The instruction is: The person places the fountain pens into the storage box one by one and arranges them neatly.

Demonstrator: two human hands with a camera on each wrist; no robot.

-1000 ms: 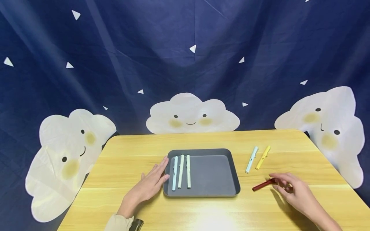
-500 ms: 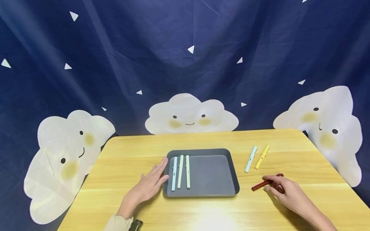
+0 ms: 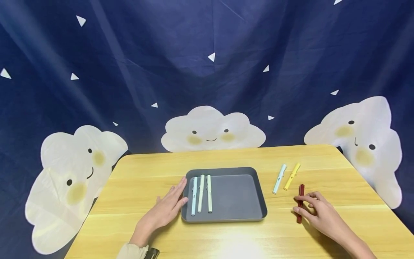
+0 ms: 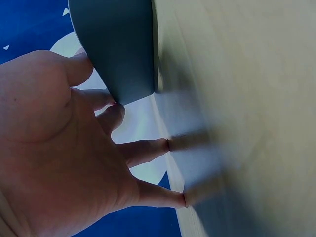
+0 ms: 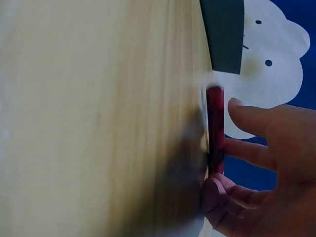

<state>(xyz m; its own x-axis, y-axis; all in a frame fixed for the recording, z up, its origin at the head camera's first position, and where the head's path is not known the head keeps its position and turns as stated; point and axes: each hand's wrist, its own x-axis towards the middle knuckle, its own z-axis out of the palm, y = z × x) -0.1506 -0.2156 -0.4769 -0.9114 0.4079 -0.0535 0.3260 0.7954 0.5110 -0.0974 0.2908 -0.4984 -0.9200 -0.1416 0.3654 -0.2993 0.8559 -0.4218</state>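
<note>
My left hand (image 3: 163, 210) lies at the left side of a dark grey tray (image 3: 237, 198), fingers straight, fingertips at its wall. Inside the tray, on its left, a light blue pen (image 3: 194, 198) and two pale green pens stand side by side, caps away from me. My right hand (image 3: 320, 212) pinches a dark red pen (image 3: 299, 217) between thumb and fingers, right of the tray. That pen points roughly away from me, its middle partly covered by the fingers. In the right wrist view the red pen (image 5: 216, 113) appears close over the wood.
Beyond the right hand, a light blue pen (image 3: 279, 179) and a yellow pen (image 3: 292, 177) lie slanted on the wooden table (image 3: 155, 169). A dark blue curtain (image 3: 213, 82) with white clouds hangs behind the table's far edge.
My right hand has moved slightly left, taken hold of the red pen and turned it from slanting sideways to pointing away from me. The left hand and the tray keep their places.
</note>
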